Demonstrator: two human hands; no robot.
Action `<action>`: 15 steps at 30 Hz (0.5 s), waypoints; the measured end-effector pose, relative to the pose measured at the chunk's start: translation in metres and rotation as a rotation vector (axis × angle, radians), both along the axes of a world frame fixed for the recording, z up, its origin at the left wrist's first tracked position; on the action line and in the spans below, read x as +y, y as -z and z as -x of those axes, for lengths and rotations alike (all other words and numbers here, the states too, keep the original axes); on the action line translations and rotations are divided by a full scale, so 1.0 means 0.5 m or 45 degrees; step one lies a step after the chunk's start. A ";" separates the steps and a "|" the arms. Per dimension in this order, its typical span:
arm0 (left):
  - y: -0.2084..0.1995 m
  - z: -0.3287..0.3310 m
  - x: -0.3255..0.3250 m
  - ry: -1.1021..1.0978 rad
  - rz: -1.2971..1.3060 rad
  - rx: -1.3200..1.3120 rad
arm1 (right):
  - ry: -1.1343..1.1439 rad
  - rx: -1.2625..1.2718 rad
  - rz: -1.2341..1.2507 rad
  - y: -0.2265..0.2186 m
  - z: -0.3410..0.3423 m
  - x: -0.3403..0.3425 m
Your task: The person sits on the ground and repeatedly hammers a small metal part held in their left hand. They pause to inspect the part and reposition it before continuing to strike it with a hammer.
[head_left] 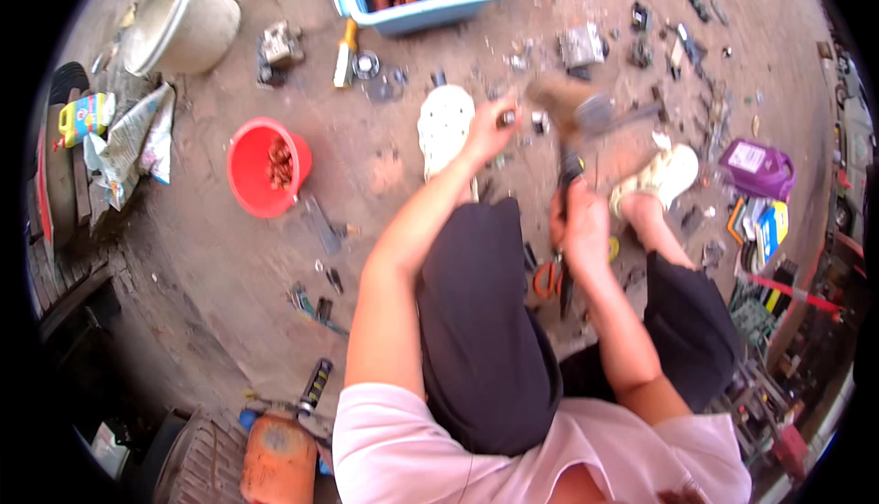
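Note:
My right hand (pixel 581 220) is closed round the dark handle of a hammer (pixel 569 167). The hammer's head, smeared by motion, is up by the far end of the handle, between my two feet. To its left my left hand (pixel 493 129) is closed on a thin tool with a dark, round end (pixel 505 119); the rest of that tool is hidden, so its kind does not show. A grey metal bar (pixel 632 118) lies beyond the hammer's head. Orange-handled scissors (pixel 548 280) rest on the ground below my right hand.
A blue tub (pixel 421 19) of copper-coloured pieces stands ahead. At left are a red bucket (pixel 243 174) and a whitish bucket (pixel 206 32). A purple jug (pixel 760 170) is at right. Metal scraps litter the ground. An orange machine (pixel 279 458) sits lower left.

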State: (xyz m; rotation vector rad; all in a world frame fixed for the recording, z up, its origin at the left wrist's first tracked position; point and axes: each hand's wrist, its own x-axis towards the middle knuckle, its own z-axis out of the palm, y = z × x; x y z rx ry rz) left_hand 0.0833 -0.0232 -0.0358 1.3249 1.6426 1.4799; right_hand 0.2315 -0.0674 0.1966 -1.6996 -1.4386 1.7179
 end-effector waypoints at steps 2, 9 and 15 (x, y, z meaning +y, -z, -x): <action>-0.035 -0.004 -0.001 0.064 0.145 -0.178 | 0.073 0.156 -0.138 -0.048 -0.026 0.026; -0.076 0.070 -0.006 -0.404 0.016 -0.647 | 0.046 0.183 -0.616 -0.083 -0.077 0.034; -0.058 0.064 -0.013 -0.345 0.057 -0.603 | 0.325 0.138 -0.169 -0.020 -0.080 -0.001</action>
